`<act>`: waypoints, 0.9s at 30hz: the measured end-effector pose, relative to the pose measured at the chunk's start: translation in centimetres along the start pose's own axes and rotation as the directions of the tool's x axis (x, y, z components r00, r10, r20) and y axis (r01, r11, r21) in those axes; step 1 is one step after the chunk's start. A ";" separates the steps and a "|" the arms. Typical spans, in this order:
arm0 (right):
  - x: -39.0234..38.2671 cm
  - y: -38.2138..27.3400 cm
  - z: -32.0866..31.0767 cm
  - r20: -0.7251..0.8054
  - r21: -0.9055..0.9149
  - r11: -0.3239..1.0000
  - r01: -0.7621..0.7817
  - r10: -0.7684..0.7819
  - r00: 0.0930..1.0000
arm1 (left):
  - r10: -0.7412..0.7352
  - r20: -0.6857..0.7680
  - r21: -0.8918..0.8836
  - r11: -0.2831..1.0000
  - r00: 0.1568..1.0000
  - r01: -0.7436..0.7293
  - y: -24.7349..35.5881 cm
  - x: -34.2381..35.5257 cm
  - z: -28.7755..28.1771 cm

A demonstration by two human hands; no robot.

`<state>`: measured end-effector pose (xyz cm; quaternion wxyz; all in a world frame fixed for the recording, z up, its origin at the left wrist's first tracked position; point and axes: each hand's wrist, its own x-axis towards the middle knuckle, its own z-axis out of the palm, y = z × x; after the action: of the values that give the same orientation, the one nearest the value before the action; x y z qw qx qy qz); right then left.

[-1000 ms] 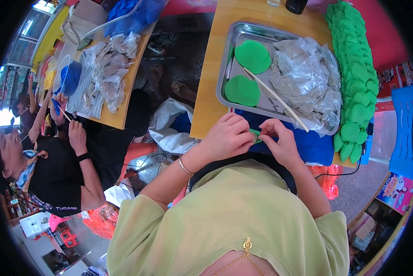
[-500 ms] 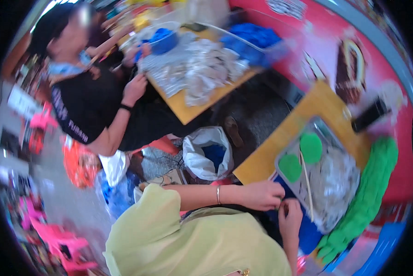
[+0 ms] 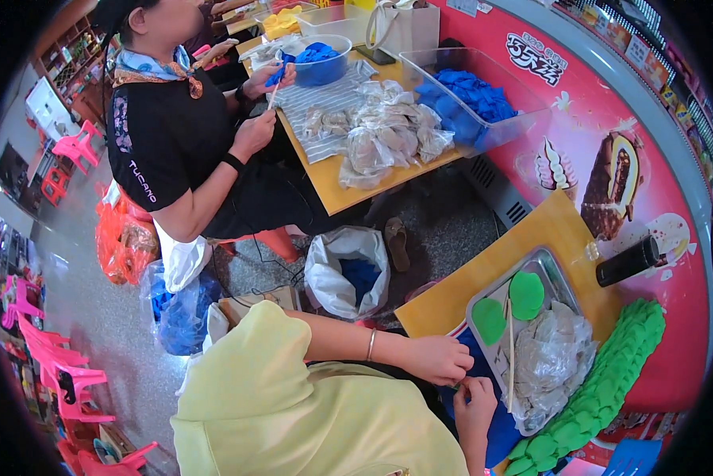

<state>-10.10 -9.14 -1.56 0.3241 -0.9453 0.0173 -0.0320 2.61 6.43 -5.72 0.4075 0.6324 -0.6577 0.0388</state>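
Observation:
My left hand, with a bangle on its wrist, reaches in from the left with its fingers pinched together. My right hand comes up from below, also pinched, its fingertips close to the left ones. A speck of green shows between them; what they hold is too small and hidden to name. Both hands are over a blue cloth beside a metal tray. In the tray lie two flat green rounds, a thin stick and a clear plastic bag of greyish pieces.
Along the tray's right side runs a long green roll of overlapping pieces. A black bottle lies on the yellow table. A white sack stands on the floor. A co-worker holds something blue at another table.
The view has shifted and become sharper, so the table and tray sit lower in it. My two hands stay close together, pinched. The co-worker's raised hand still holds the blue piece.

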 end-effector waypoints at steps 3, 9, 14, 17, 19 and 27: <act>-0.4 -0.7 0.0 0.002 -0.111 0.994 0.017 -0.017 1.000 | -0.015 0.047 0.044 0.999 0.999 0.013 -0.5 0.2 0.3; 0.3 0.4 0.6 0.041 -0.318 0.941 0.115 -0.108 0.993 | 0.094 0.061 -0.046 0.995 0.994 -0.091 -0.5 0.7 -0.4; 1.5 1.2 -0.3 -0.088 -0.093 0.992 0.090 -0.099 0.991 | -0.062 0.091 0.037 0.998 0.994 0.058 -0.4 1.8 -1.9; 1.2 2.0 -0.1 -0.167 0.041 0.996 0.082 -0.074 0.983 | -0.013 0.116 0.035 0.999 0.993 0.009 -0.3 2.0 -1.7; 0.7 2.4 0.1 -0.194 0.084 0.994 0.063 -0.045 0.980 | -0.017 0.139 0.062 0.998 0.990 0.009 -0.1 1.9 -1.3; 0.1 3.2 0.1 -0.126 0.215 0.972 0.092 -0.066 0.990 | -0.035 0.174 0.132 0.991 0.984 0.012 0.3 1.6 -0.8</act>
<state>-10.08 -11.60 -3.58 0.4238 -0.8999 -0.0051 -0.1025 2.95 5.66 -4.06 0.3061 0.6663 -0.6797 0.0211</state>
